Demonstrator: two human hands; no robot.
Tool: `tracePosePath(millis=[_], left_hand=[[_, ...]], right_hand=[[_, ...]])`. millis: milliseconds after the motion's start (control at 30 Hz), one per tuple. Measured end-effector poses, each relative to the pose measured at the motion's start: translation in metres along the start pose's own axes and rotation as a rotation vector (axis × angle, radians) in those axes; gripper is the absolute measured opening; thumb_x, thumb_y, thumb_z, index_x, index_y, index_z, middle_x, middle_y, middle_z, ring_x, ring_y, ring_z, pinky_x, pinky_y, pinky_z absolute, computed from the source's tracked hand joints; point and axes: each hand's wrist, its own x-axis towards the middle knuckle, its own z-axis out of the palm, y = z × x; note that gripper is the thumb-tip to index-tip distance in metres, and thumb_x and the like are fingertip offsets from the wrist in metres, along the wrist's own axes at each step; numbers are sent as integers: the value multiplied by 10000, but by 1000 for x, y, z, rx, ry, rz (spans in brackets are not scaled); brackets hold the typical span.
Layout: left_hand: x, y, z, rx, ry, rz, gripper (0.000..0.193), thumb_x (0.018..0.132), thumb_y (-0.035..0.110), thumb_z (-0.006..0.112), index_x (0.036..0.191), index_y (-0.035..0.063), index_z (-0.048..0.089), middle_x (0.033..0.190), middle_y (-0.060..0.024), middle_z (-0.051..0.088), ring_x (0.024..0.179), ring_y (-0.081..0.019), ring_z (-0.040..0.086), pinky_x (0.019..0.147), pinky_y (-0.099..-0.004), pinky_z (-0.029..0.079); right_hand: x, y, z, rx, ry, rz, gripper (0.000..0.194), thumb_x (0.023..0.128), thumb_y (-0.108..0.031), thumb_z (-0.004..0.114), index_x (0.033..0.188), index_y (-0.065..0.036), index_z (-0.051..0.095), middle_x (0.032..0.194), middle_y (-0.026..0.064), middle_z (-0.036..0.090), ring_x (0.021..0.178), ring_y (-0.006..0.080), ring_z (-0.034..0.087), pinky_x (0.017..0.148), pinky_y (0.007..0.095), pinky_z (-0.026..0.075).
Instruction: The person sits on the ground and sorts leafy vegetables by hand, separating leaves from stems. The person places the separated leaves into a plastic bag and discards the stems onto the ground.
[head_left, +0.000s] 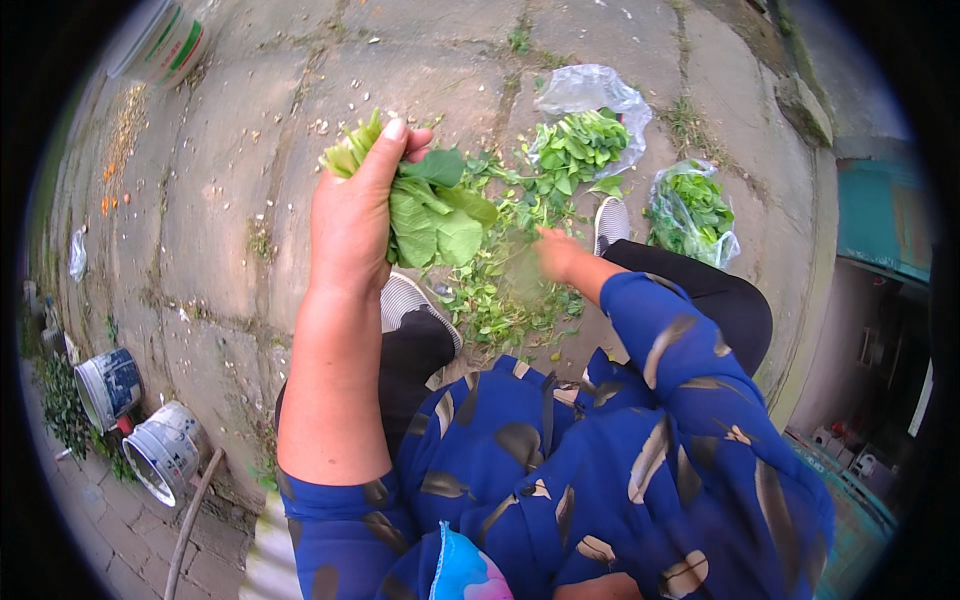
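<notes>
My left hand (364, 199) is raised and closed around a bunch of leafy greens (439, 217), with the pale cut stems pointing up and left and the broad leaves hanging to the right. To its right, my right hand (559, 253) is low over a loose heap of green leaves and stems (487, 300) on the concrete between my feet. It is blurred, with a greenish smear beside it; whether its fingers hold anything cannot be made out. Beyond the heap, more greens (581, 142) lie on an opened clear plastic bag (634, 112).
A second clear bag of greens (694, 206) stands beside my right leg. A white bucket (169, 45) is at the far left; two paint-stained buckets (109, 386) (169, 450) and a wooden stick (191, 517) are at the lower left. Scraps litter the cracked concrete (225, 150).
</notes>
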Motion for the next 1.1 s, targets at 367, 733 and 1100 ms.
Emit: tracePosePath(millis=[367,733,1100], left_hand=[[2,1,-3,69,16,74,265,907,241,604,966,-14,649,832,-51,626,728,-133,609,649,-261,504],[4,-7,-8,343,-41,201,149,849,181,667,871,34,652,799,-22,665,712,-76,582,642,-245,474],[-12,-18,7,356,-268,156,138,860,116,658,973,38,656,890,8,640,795,-60,557,721,-221,468]], right_hand=[[60,16,4,456,-51,-138,360,891,-299,514,1176,-110,624,1316,111,519,1201,276,484,1001,397,390],[-89,2,-147,1338,53,-298,269,907,-176,527,1093,-15,636,1115,79,630,968,172,595,880,314,468],[-137,-25,-145,2171,100,-567,279,904,-48,484,1161,49,535,1169,142,587,1068,266,585,960,370,473]])
